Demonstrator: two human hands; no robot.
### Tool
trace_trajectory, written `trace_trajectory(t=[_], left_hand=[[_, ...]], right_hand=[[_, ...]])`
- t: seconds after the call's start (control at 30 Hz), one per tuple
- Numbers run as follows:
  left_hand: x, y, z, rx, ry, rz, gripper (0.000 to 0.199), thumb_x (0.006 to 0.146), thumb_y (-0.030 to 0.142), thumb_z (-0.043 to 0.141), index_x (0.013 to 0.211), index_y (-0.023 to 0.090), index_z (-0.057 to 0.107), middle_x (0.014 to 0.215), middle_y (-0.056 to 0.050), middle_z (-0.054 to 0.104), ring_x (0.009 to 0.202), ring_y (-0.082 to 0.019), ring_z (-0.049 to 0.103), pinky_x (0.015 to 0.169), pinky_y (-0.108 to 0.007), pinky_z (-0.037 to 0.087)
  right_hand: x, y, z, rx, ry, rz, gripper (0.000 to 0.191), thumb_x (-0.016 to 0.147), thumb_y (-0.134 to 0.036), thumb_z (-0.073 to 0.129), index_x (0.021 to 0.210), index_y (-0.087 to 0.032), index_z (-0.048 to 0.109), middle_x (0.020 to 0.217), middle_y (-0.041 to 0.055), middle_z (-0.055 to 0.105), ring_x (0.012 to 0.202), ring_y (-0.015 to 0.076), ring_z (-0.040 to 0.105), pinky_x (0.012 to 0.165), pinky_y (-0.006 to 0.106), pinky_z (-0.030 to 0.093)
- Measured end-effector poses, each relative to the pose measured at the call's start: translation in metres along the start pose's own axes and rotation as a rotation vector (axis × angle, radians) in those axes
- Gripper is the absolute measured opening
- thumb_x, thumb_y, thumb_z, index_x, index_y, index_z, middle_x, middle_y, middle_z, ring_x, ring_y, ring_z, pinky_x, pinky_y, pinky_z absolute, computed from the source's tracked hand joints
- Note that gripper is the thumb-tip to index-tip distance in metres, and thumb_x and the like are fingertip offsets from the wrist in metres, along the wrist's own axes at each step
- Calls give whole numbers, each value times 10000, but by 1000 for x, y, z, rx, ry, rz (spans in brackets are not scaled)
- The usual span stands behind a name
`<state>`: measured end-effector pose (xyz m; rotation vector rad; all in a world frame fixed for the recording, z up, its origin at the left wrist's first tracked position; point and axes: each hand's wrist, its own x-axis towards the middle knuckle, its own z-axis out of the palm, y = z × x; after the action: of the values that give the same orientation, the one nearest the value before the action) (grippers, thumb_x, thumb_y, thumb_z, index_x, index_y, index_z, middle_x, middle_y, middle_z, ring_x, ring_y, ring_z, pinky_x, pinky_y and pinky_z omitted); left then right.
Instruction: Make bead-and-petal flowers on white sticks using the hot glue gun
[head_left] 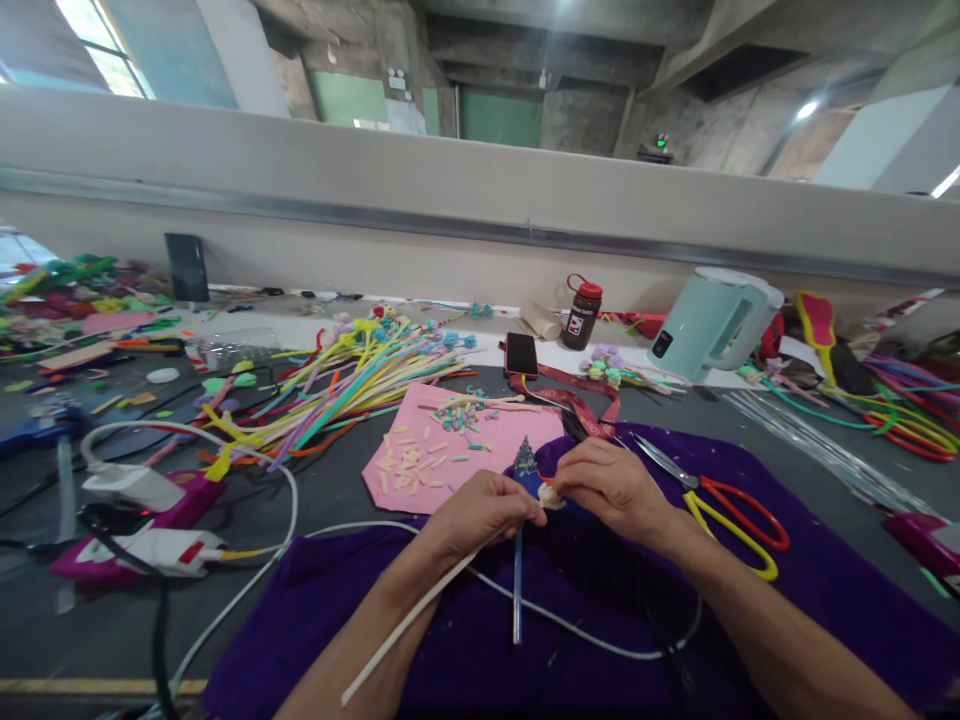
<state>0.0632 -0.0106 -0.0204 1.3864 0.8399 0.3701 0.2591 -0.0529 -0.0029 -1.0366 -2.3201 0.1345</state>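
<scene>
The left hand (pixel 487 505) and right hand (pixel 611 490) hide from me part of the pale piece (pixel 551 497) between them, the small print on the dark bottle (pixel 580 324) beyond the right hand is unreadable, and the purple cloth (pixel 322 585) below both runs out of view.

Left grip (pixel 480 515): a bare human hand with slender fingers (pixel 504 492), joined by a narrow wrist to an uncovered left forearm (pixel 375 622) that broadens away from the hand. Right grip (pixel 619 490): likewise bare; the uncovered right forearm (pixel 772 640) tapers smoothly toward the hand.
</scene>
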Motion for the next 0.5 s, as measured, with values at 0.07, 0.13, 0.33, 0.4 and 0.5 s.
trace_trajectory(t=[0.07,0.13,0.33,0.4,0.5], left_hand=[[0,1,0,-13,-21,-4,178,629,263,558,614,119,661,345,71,365,334,-53,251,385,-218,143],[0,0,0,-24,-35,6,173,633,254,554,617,118,659,343,75,358,336,-52,246,388,-219,143],[-1,-2,0,6,-14,29,171,643,261,566,625,116,657,357,74,365,346,-51,246,391,-223,136],[-1,-1,1,10,-9,28,168,643,258,569,621,116,656,359,73,368,348,-51,250,391,-223,137],[-1,0,2,5,-15,27,163,650,251,566,621,118,656,357,75,360,347,-50,245,390,-222,130]], right_hand=[[0,0,0,-9,-1,-6,163,845,-152,460,834,-184,619,846,36,626,808,142,534,716,269,413],[0,0,0,-11,-3,-12,162,846,-155,458,832,-182,616,846,41,624,809,144,533,718,270,414],[1,-1,-1,-27,-35,-14,172,851,-154,441,826,-181,609,836,43,623,802,148,533,712,273,415],[1,-1,-2,-37,-44,-19,168,849,-153,443,821,-180,607,832,41,624,797,147,537,713,275,412],[1,0,-1,-59,-49,-24,154,845,-161,457,815,-179,607,831,36,626,793,142,545,718,275,409]])
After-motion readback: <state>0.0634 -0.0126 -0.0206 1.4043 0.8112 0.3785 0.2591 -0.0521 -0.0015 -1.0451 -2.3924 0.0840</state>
